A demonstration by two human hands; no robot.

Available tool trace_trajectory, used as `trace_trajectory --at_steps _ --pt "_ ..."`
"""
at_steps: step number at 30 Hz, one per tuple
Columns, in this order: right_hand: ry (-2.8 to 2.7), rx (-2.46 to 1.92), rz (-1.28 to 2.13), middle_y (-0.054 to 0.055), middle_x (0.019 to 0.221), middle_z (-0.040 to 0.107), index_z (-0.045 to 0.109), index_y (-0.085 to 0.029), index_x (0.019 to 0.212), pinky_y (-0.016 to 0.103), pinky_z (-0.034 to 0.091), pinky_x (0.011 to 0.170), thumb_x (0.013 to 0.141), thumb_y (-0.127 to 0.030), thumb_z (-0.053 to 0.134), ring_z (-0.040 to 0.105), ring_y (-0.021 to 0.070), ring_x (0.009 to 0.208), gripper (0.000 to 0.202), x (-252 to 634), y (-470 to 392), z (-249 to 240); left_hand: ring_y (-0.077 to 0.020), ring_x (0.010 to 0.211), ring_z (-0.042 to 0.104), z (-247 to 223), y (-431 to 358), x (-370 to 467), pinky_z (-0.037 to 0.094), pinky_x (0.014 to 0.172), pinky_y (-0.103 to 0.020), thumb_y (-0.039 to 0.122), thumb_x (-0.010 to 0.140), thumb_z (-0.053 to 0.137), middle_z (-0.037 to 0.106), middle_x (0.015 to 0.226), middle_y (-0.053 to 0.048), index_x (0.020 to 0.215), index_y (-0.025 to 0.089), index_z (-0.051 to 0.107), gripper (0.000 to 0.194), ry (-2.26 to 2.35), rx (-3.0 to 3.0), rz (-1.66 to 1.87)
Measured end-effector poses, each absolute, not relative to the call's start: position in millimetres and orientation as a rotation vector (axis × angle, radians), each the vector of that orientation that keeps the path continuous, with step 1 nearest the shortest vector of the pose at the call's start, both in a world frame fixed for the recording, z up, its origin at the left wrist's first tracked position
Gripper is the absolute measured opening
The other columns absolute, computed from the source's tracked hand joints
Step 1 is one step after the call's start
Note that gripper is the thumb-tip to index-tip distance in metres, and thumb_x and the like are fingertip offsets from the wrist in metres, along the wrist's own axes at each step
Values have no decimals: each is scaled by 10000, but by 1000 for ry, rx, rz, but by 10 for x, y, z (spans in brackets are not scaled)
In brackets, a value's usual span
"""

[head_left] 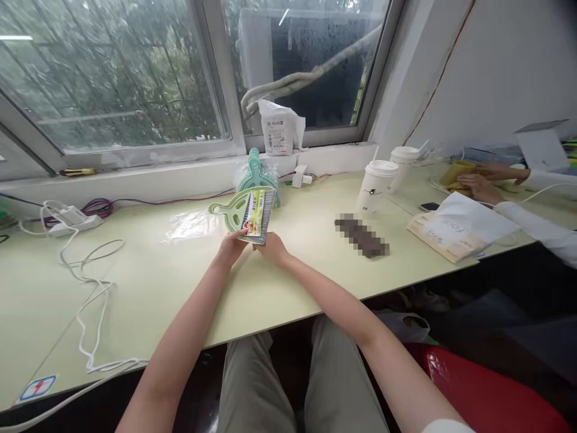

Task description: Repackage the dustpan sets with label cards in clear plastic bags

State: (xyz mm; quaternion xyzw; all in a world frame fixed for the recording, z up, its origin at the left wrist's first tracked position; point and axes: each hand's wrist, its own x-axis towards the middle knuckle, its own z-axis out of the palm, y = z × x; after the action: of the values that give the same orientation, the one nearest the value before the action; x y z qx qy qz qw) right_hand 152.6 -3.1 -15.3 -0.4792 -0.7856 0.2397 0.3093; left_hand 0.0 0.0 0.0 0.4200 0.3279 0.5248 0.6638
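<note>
The left hand (231,249) is closed around the lower left edge of a dustpan set (256,213), thumb on its front and the other fingers mostly hidden behind; the right hand (273,248) grips the lower right corner, its fingertips largely out of sight. The set, a light green pan with grey bristles, is tilted above the table (153,294); the print on its label is too small to read. It partly covers a stack of teal dustpans (255,174) by the wall, whose number cannot be told. Clear plastic (192,225) lies to the left, its outline lost in glare. To the right, a dark brown item (363,236) is pixelated beyond recognition, and a front cup (376,186) overlaps a rear cup (404,161). Farther right, another person's hands (478,180) are on something yellowish (457,171), hard to identify, the arms cut off by the frame. A red seat (487,385) is cropped below.
</note>
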Motion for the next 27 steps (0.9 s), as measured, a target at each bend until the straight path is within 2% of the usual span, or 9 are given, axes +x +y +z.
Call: trace_trajectory --at_steps 4,6,8,10,12,15,18,22,27 --pt "-2083 -1188 770 -8 659 678 700 -211 717 243 447 672 851 -264 475 624 153 620 268 1529 -50 -149 -291 792 676 -13 -3 0 520 457 -338 225 734 614 704 957 -139 933 83 671 250 722 972 1186" --pt "-2088 -1142 868 -29 627 663 701 -208 733 229 456 658 886 -310 442 577 110 520 317 1526 -67 -177 -289 783 678 -35 13 -3 525 458 -335 218 721 615 708 932 -137 930 81 665 255 748 943 1211" --pt "-2118 -1105 944 -40 707 696 701 -211 756 223 460 643 895 -327 441 547 88 495 316 1515 -87 -214 -280 789 684 -59 28 5 550 511 -329 204 706 622 714 895 -129 908 84 663 239 788 892 1215" --pt "-2172 -1063 952 -47 833 725 701 -225 807 230 463 652 885 -294 463 558 95 550 260 1498 -104 -247 -253 778 688 -74 30 25 567 568 -309 189 702 626 720 869 -118 900 86 663 226 801 851 1196" --pt "-2210 -1026 915 -51 900 729 692 -246 928 246 466 700 868 -235 475 584 120 651 225 1483 -117 -261 -218 701 681 -71 16 51 549 517 -276 198 709 625 720 844 -114 904 83 659 229 792 846 1168" --pt "-2227 -997 864 -46 921 724 599 -259 1171 273 464 785 855 -186 470 609 153 808 349 1463 -132 -253 -164 484 603 -44 -21 85 387 300 -231 247 718 628 706 753 -101 942 72 644 285 802 892 1138" --pt "-2263 -1001 808 -24 988 711 514 -241 1264 303 460 840 854 -205 483 609 183 938 413 1440 -152 -238 -129 387 528 -23 -48 101 257 232 -213 279 704 657 680 675 -67 1000 68 627 365 846 918 1133" --pt "-2300 -1018 681 44 1145 658 484 -205 1257 351 457 887 860 -248 491 577 227 1064 400 1411 -178 -251 -106 436 550 -19 -40 105 257 257 -184 269 671 703 678 705 -54 991 73 625 384 860 920 1180" --pt "-2276 -971 661 86 1182 637 426 -169 1270 378 464 864 863 -233 480 604 233 1004 416 1396 -205 -279 -125 577 619 19 -63 149 262 289 -163 252 659 728 702 836 -67 1103 113 610 480 843 973 1314"
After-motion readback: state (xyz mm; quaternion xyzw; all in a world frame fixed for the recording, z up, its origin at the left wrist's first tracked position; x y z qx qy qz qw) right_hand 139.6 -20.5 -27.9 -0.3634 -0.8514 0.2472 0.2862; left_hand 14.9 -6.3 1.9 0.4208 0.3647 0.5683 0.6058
